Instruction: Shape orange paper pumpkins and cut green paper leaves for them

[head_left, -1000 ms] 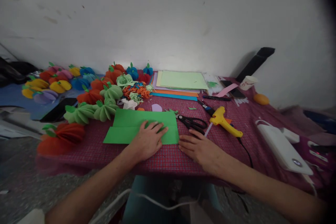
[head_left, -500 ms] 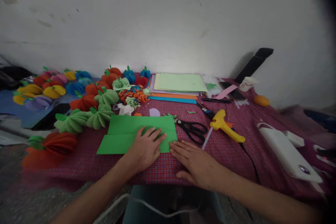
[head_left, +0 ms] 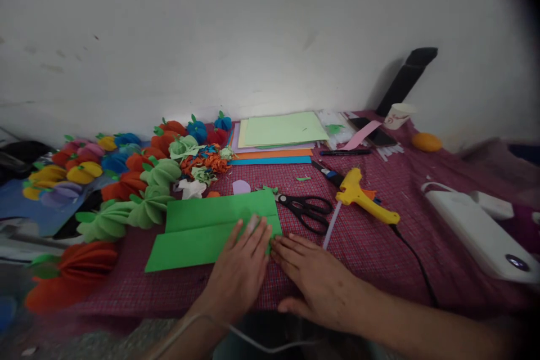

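Observation:
A sheet of green paper [head_left: 185, 248] with a crease or fold along its length lies on the checked cloth in front of me. My left hand [head_left: 242, 261] rests palm down on its right part, fingers stretched out and pressing flat. At the sheet's right edge lies my right hand [head_left: 318, 278], also palm down, its fingertips touching the near right corner and its thumb apart. Just beyond that edge are black-handled scissors [head_left: 307, 206], their tips close to the paper. A yellow glue gun [head_left: 363, 197] with a glue stick at its end lies further right.
Several paper pumpkins [head_left: 147, 206] crowd the left side. Paper scraps [head_left: 206, 161] lie beside stacked coloured sheets [head_left: 282, 129] near the wall. A cutter knife [head_left: 328, 173], a pen [head_left: 345, 152], a paper cup [head_left: 397, 116] and a white power bank [head_left: 481, 233] are on the right.
My left hand has slid toward the sheet's right edge, its fingers now pointing more straight ahead. The green sheet is turned slightly, its left end nearer me. The camera view has shifted.

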`<state>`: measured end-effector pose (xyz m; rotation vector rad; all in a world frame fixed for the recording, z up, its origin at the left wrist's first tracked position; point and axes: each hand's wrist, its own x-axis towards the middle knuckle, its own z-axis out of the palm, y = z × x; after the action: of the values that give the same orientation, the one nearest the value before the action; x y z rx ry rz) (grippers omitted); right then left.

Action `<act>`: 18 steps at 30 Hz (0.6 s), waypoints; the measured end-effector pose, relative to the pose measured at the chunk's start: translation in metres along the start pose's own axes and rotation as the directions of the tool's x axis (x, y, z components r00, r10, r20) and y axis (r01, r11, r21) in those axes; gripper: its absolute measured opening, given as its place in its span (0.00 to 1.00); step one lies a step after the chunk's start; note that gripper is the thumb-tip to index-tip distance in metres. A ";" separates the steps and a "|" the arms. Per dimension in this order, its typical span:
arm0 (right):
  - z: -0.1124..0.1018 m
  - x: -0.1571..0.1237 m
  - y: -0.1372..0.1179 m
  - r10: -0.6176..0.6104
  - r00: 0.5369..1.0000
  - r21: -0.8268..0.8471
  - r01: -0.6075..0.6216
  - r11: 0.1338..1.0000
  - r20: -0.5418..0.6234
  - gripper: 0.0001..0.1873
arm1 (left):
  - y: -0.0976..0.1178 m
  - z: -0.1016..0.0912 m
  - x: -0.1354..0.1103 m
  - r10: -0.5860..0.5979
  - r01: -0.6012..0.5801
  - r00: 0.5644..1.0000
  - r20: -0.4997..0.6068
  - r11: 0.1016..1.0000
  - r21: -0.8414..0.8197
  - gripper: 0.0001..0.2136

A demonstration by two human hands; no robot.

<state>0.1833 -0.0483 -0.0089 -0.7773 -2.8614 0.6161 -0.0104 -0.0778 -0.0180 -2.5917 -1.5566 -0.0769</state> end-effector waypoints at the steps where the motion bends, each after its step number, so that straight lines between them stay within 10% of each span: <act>1: 0.000 0.000 0.000 -0.004 1.000 0.000 0.004 1.000 -0.010 0.39 | 0.003 0.002 -0.002 0.032 -0.031 0.999 0.018 0.999 -0.027 0.26; 18: 0.020 -0.002 0.010 -0.094 0.977 -0.087 0.079 0.993 -0.192 0.34 | -0.059 -0.008 -0.072 -0.072 0.095 0.967 0.243 0.992 -0.086 0.41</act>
<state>0.1853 -0.0487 -0.0310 -0.6778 -2.7351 0.3936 -0.0961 -0.1144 -0.0130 -2.6930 -1.7830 0.1638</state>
